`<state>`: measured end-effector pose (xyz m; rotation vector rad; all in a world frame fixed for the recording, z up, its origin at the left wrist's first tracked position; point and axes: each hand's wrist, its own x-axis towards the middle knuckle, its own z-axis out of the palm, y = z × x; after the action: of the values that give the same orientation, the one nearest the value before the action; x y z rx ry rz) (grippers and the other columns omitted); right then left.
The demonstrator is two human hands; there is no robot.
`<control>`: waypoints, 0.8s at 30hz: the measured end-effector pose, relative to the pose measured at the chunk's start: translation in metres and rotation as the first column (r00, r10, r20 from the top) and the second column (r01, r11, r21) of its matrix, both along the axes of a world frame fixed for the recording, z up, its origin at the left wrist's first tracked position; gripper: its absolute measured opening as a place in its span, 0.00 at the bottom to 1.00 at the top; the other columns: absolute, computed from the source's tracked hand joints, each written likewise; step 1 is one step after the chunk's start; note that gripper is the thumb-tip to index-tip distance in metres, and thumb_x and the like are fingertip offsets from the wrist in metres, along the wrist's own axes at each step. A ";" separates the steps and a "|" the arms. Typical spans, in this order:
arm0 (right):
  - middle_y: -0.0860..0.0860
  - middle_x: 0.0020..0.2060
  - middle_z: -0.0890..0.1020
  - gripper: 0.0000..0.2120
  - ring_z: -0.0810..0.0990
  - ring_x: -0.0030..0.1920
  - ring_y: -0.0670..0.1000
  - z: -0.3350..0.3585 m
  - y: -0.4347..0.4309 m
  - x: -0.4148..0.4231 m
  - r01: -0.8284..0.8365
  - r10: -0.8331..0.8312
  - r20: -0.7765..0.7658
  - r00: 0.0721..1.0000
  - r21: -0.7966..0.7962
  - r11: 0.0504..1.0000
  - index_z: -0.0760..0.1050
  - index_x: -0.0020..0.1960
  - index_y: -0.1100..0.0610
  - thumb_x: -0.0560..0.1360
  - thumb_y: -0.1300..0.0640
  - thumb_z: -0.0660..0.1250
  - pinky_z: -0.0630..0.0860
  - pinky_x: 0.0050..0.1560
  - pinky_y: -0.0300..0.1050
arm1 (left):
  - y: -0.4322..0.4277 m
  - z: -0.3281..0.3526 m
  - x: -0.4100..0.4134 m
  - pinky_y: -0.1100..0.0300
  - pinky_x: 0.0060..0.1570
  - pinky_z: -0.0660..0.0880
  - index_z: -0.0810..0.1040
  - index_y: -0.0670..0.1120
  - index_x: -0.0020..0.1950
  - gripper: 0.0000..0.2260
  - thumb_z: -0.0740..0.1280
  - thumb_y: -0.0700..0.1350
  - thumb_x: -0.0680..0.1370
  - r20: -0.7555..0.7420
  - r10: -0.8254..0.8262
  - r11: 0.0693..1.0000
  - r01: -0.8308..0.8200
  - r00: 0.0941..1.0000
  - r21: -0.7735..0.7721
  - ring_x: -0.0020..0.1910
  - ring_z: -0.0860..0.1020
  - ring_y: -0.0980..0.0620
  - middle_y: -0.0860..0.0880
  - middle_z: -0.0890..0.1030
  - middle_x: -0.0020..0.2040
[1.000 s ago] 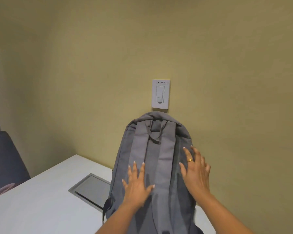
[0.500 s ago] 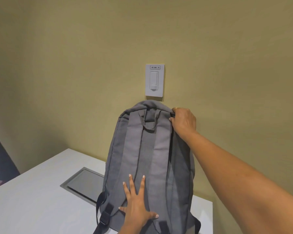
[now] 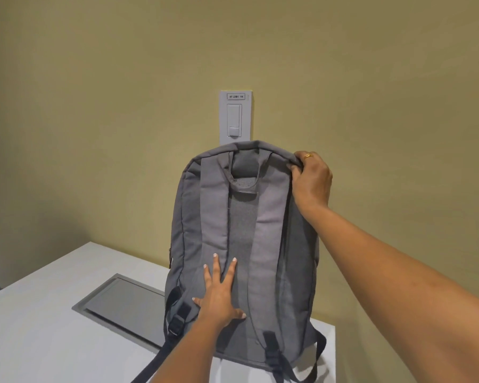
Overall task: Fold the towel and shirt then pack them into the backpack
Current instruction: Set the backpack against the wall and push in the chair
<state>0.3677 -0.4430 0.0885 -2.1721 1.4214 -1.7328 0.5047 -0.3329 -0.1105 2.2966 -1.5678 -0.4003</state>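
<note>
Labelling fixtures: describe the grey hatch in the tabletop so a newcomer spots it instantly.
Start at the white table against the yellow-green wall, where a grey backpack stands upright. Left of the backpack's base, a rectangular grey hatch sits flush in the tabletop. It is the only framed panel set into the table; the white switch plate is on the wall.
</note>
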 end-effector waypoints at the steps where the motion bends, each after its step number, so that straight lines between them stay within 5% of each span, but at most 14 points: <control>1: 0.56 0.54 0.79 0.11 0.76 0.54 0.57 -0.003 -0.002 -0.001 -0.009 0.009 -0.013 1.000 0.009 1.000 0.76 0.58 0.60 0.77 0.59 0.64 0.70 0.52 0.44 | -0.001 -0.002 0.000 0.27 0.65 0.52 0.36 0.60 0.74 0.52 0.75 0.51 0.68 0.001 0.001 1.000 -0.001 1.000 0.022 0.74 0.31 0.44 0.52 0.25 0.72; 6: 0.56 0.57 0.74 0.14 0.74 0.56 0.56 -0.017 0.002 -0.001 -0.042 0.042 0.011 0.999 -0.023 0.999 0.73 0.61 0.60 0.76 0.59 0.65 0.70 0.52 0.44 | -0.004 -0.006 -0.001 0.28 0.65 0.53 0.36 0.59 0.75 0.52 0.75 0.52 0.68 0.006 0.003 0.998 -0.003 1.000 0.059 0.74 0.32 0.43 0.51 0.26 0.72; 11: 0.54 0.57 0.69 0.15 0.70 0.53 0.56 -0.063 0.015 0.005 -0.007 -0.094 -0.243 0.965 -0.387 0.922 0.68 0.59 0.55 0.73 0.53 0.62 0.73 0.45 0.51 | -0.003 -0.006 0.000 0.28 0.65 0.53 0.36 0.59 0.75 0.51 0.74 0.52 0.69 0.018 -0.007 0.998 0.006 1.000 0.054 0.74 0.32 0.43 0.51 0.26 0.73; 14: 0.53 0.63 0.65 0.20 0.66 0.62 0.55 -0.106 0.020 0.002 -0.140 -0.138 -0.532 0.835 -0.449 0.883 0.66 0.62 0.50 0.72 0.46 0.57 0.71 0.54 0.58 | 0.002 -0.007 0.000 0.27 0.65 0.53 0.36 0.60 0.75 0.52 0.75 0.52 0.69 0.034 -0.012 0.999 0.011 0.999 0.038 0.74 0.31 0.44 0.51 0.26 0.72; 17: 0.54 0.72 0.60 0.31 0.58 0.72 0.58 -0.145 0.022 -0.004 -0.248 -0.159 -0.798 0.582 -0.360 0.899 0.66 0.68 0.47 0.69 0.35 0.61 0.58 0.62 0.73 | 0.013 -0.016 -0.002 0.27 0.64 0.52 0.35 0.61 0.74 0.53 0.75 0.54 0.67 0.092 -0.014 0.999 0.010 0.996 0.039 0.73 0.30 0.44 0.51 0.24 0.72; 20: 0.54 0.74 0.55 0.40 0.50 0.75 0.59 -0.165 0.021 -0.010 -0.197 -0.125 -0.880 0.458 -0.237 0.951 0.67 0.70 0.46 0.63 0.30 0.67 0.47 0.63 0.79 | 0.024 -0.033 -0.004 0.26 0.64 0.51 0.33 0.61 0.73 0.55 0.76 0.54 0.66 0.163 -0.043 0.996 0.029 0.986 0.088 0.72 0.28 0.43 0.51 0.23 0.71; 24: 0.54 0.75 0.56 0.41 0.38 0.75 0.58 -0.176 0.019 -0.012 -0.127 -0.130 -0.897 0.422 -0.201 0.971 0.66 0.70 0.46 0.62 0.28 0.66 0.42 0.63 0.79 | 0.030 -0.044 -0.003 0.25 0.63 0.49 0.31 0.61 0.73 0.56 0.76 0.51 0.67 0.212 -0.068 0.990 0.040 0.975 0.135 0.71 0.27 0.41 0.48 0.22 0.70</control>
<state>0.3553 -0.4244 -0.0879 -3.5238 1.2806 -0.5757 0.5017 -0.3032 -0.1547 2.4715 -1.7580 -0.2807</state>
